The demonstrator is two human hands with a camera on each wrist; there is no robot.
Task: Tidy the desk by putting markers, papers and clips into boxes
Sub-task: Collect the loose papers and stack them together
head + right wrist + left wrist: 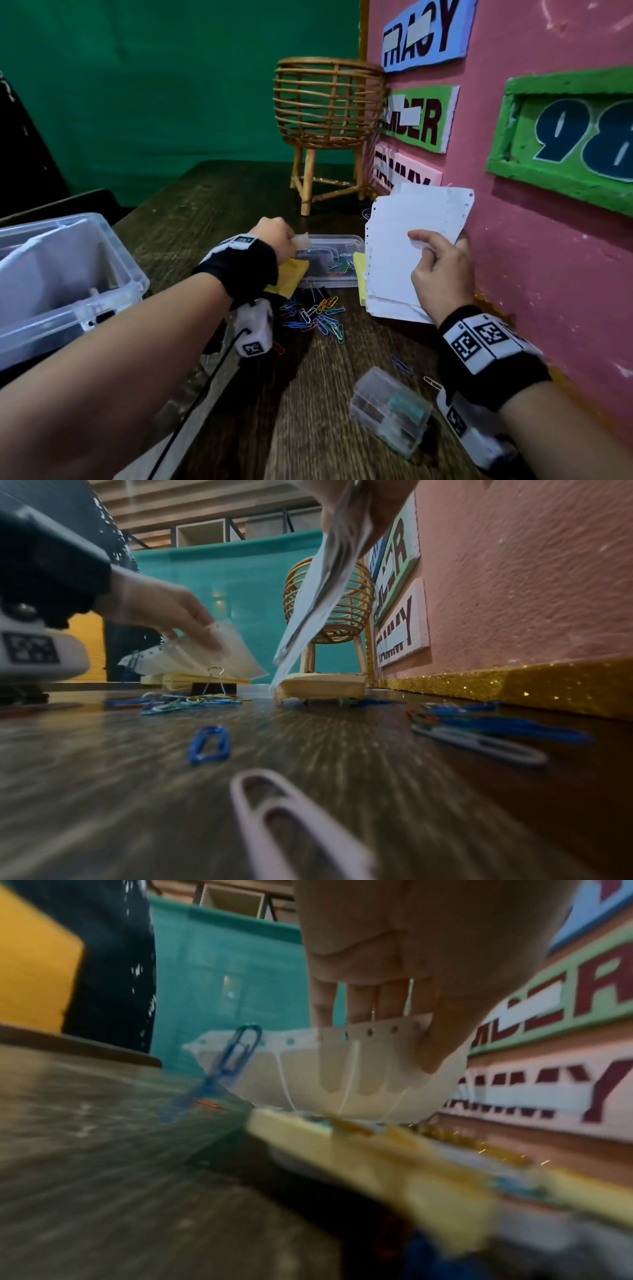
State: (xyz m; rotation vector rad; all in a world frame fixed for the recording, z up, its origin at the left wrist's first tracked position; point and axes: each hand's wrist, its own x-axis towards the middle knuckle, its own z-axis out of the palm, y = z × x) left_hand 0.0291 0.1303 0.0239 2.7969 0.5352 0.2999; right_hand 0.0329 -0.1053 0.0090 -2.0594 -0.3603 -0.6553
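My right hand [435, 251] grips a stack of white punched papers [407, 240], held upright against the pink wall; in the right wrist view the papers [322, 593] hang down from the hand over a yellow pad [322, 688]. Beside a flat clear box [337, 241] my left hand [290, 240] pinches a translucent punched sheet [349, 1066], fingers behind it and thumb in front. That sheet [222, 653] is lifted above a second yellow pad [291, 277]. Several coloured paper clips [318, 315] lie loose on the desk.
A large clear bin [113, 246] stands at the left. A small clear lidded box [390, 411] sits near the front. A black binder clip [214, 684] lies by the pads. A wicker basket stand [329, 120] is at the back. More clips [479, 739] lie scattered along the wall.
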